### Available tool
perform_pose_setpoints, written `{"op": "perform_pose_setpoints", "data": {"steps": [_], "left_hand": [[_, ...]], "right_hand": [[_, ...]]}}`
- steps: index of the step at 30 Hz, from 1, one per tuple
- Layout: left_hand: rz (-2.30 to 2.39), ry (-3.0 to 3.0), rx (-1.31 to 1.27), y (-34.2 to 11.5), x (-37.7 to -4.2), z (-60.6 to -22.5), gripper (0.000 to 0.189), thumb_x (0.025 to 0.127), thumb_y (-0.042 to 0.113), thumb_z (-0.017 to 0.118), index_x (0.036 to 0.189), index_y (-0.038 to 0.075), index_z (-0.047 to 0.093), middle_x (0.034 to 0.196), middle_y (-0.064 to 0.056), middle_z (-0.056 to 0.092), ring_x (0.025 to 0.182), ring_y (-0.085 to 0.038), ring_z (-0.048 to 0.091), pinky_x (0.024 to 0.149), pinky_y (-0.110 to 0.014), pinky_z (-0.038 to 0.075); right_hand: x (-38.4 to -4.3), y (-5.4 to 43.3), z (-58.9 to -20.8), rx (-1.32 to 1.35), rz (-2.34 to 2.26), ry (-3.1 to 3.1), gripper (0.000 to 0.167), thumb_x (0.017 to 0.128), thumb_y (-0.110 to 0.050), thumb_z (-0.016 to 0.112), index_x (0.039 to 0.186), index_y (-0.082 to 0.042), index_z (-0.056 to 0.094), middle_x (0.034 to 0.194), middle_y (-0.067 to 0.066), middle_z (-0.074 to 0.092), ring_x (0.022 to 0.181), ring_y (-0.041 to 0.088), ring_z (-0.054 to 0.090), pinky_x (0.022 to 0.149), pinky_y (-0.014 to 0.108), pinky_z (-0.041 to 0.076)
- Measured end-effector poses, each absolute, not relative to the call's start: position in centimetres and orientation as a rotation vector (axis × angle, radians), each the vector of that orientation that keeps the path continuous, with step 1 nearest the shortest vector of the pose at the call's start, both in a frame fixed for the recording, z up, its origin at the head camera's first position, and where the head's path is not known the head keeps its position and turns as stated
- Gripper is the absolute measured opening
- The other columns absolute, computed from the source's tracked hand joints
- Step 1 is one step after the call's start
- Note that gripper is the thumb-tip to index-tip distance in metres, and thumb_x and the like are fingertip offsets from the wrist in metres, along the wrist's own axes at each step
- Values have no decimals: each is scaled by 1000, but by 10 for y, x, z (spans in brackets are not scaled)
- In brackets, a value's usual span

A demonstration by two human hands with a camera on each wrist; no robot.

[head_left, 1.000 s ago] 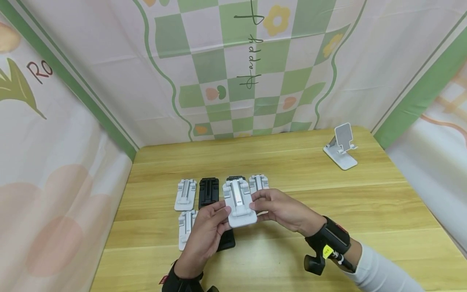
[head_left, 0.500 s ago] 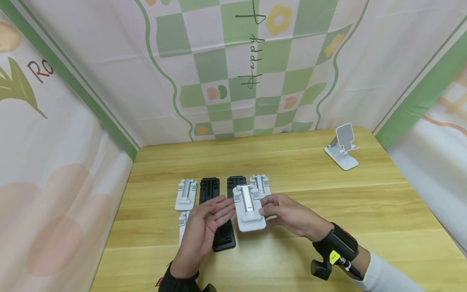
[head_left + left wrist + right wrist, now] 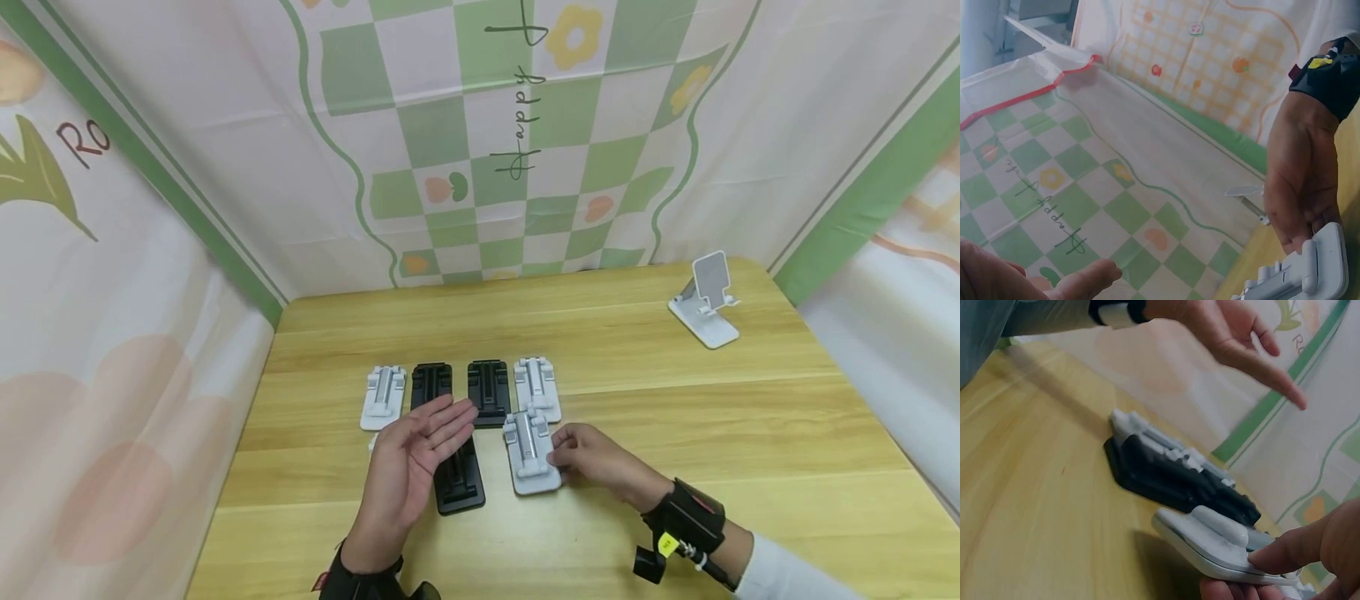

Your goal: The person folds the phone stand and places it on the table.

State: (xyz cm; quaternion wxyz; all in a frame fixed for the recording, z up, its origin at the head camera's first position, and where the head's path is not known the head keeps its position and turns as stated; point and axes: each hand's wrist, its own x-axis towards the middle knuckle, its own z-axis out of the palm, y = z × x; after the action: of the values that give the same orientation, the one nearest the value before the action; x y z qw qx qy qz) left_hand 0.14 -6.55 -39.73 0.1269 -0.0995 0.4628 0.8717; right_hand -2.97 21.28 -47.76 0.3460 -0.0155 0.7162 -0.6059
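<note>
My right hand pinches a folded white phone stand by its right edge, thumb on top and fingers beneath. In the right wrist view, the held white stand hangs tilted close over the table with a shadow below it. Palm up and fingers straight, my left hand holds nothing. It hovers over a folded black phone stand and hides most of a white one behind it. Farther back lie a white stand, a black stand, another black stand and a white stand, all folded.
An unfolded white phone stand stands upright at the back right of the wooden table. Printed cloth hangs along the table's back and sides.
My left hand has let go of the white phone stand and opened, moving a little left. My right hand has carried the stand right and down, just in front of the back-row white one.
</note>
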Motion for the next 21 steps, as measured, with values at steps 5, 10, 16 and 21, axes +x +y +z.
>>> {"op": "perform_pose_setpoints", "data": {"steps": [5,10,16,21], "left_hand": [[2538,1334,-281,-65,2,-397,49,105,7,23,149,-10,38,147,-33,52,131,-37,61,108,-43,53],[2531,1334,-283,-65,2,-396,49,105,6,23,149,-10,37,149,-36,48,131,-36,61,108,-43,54],[2533,1335,-288,-64,3,-395,49,105,7,23,148,-11,38,148,-35,49,130,-36,62,108,-43,54],[2533,1327,-276,-64,3,-395,49,105,7,23,149,-11,37,148,-35,49,132,-37,60,108,-43,53]], "right_hand": [[-26,210,-484,-31,-1551,1875,24,96,-3,60,113,11,53,98,15,65,84,18,66,76,35,62],[-21,203,-488,-45,-1505,1886,23,94,-2,63,112,11,56,93,13,66,80,18,66,73,35,63],[-17,194,-490,-86,-1493,1965,25,89,0,67,109,11,58,87,12,68,72,18,68,66,35,64],[-16,190,-490,-146,-1467,2046,35,85,0,70,114,10,53,76,10,69,62,21,68,59,33,61]]}}
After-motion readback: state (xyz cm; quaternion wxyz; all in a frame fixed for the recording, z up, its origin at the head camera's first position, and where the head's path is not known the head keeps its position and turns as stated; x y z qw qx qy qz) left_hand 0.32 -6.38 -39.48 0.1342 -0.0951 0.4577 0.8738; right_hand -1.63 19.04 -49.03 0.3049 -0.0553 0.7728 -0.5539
